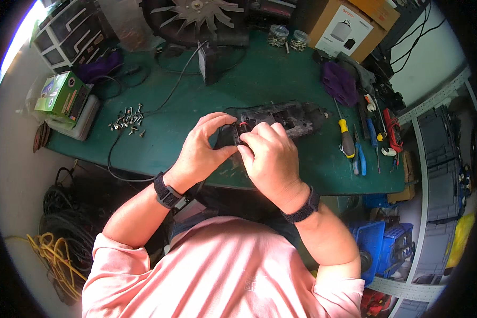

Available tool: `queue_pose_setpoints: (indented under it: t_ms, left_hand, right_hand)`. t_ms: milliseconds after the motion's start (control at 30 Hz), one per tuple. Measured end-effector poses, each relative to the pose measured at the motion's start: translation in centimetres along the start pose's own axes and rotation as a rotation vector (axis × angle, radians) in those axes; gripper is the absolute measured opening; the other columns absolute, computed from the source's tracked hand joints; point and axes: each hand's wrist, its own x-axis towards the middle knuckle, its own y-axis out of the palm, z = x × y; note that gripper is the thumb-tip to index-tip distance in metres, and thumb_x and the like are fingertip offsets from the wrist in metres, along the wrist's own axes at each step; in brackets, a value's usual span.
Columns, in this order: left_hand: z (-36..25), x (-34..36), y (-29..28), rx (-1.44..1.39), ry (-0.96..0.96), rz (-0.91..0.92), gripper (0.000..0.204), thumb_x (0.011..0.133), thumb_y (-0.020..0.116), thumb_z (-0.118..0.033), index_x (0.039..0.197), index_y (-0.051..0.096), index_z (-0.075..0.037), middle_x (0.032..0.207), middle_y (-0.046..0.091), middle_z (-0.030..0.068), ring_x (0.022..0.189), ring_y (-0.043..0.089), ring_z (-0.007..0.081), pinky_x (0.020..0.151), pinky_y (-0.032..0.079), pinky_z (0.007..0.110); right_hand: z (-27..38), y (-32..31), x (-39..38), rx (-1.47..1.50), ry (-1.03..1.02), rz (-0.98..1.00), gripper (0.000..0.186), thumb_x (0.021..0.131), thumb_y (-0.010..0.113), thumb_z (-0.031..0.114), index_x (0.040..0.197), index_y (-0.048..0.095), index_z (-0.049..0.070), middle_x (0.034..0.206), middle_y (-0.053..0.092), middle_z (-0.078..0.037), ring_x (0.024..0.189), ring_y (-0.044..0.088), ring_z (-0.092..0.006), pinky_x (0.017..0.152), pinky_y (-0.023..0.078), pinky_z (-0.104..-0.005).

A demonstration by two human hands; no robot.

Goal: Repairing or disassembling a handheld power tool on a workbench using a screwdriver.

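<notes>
Green bench [281,79] at mid-frame carries an opened black tool housing [286,117], on whose left end a small black part [229,137] is pinched by both the left hand [201,151] and the right hand [267,159], while loose screws [128,120] lie unfitted at left, so reassembly seems unfinished.

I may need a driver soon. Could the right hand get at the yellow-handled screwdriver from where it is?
Probably yes. The yellow-handled screwdriver lies uncovered on the green bench just right of the right hand, nothing between, though that hand is busy gripping the dark tool body.
</notes>
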Motion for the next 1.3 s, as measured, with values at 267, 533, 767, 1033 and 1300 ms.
queue_pose_setpoints:
  t_ms: [267,533,767,1033,1300]
  left_hand:
    - [-0.5,-0.8,0.5,-0.064,-0.012,-0.063,0.053,0.068,0.073,0.001,0.119,0.061,0.0,0.12,0.059,0.0144,0.112,0.059,0.027,0.097,0.046,0.034]
    - [-0.2,-1.3,0.3,-0.144,0.06,-0.146,0.044,0.071,0.068,0.002,0.114,0.062,0.0,0.116,0.06,0.0149,0.108,0.059,0.0279,0.093,0.049,0.034]
    - [0.6,-0.9,-2.5,-0.014,0.02,-0.195,0.03,0.08,0.066,0.005,0.109,0.067,-0.002,0.113,0.061,0.0091,0.103,0.06,0.0188,0.089,0.049,0.03]
    - [-1.3,0.8,-1.8,0.05,-0.043,-0.051,0.02,0.075,0.074,-0.005,0.094,0.071,-0.001,0.092,0.067,0.0117,0.089,0.063,0.0276,0.073,0.051,0.035]
    - [-1.3,2.2,-0.8,0.132,-0.042,-0.035,0.019,0.077,0.073,-0.001,0.095,0.07,0.0,0.086,0.064,0.0075,0.077,0.061,0.0163,0.067,0.048,0.027]
  right_hand:
    - [0.6,0.5,-0.4,-0.158,-0.066,-0.035,0.008,0.08,0.062,0.014,0.074,0.06,0.008,0.08,0.057,-0.006,0.082,0.056,-0.0263,0.069,0.048,-0.0388]
    - [0.9,0.5,-0.5,-0.228,-0.034,-0.013,0.013,0.076,0.071,0.012,0.088,0.069,0.007,0.084,0.059,-0.004,0.082,0.056,-0.0253,0.071,0.048,-0.0385]
    - [0.6,0.3,-0.4,-0.203,-0.042,-0.032,0.01,0.078,0.069,0.018,0.077,0.062,0.01,0.082,0.056,-0.004,0.083,0.055,-0.0255,0.069,0.047,-0.0396]
    - [0.6,0.1,-0.1,-0.139,-0.012,0.01,0.011,0.078,0.07,0.016,0.078,0.062,0.008,0.086,0.058,-0.007,0.087,0.055,-0.0272,0.074,0.046,-0.0409]
    - [0.1,0.2,0.1,-0.109,0.017,0.019,0.024,0.078,0.07,0.016,0.099,0.064,0.005,0.093,0.058,-0.009,0.091,0.055,-0.0285,0.078,0.045,-0.0419]
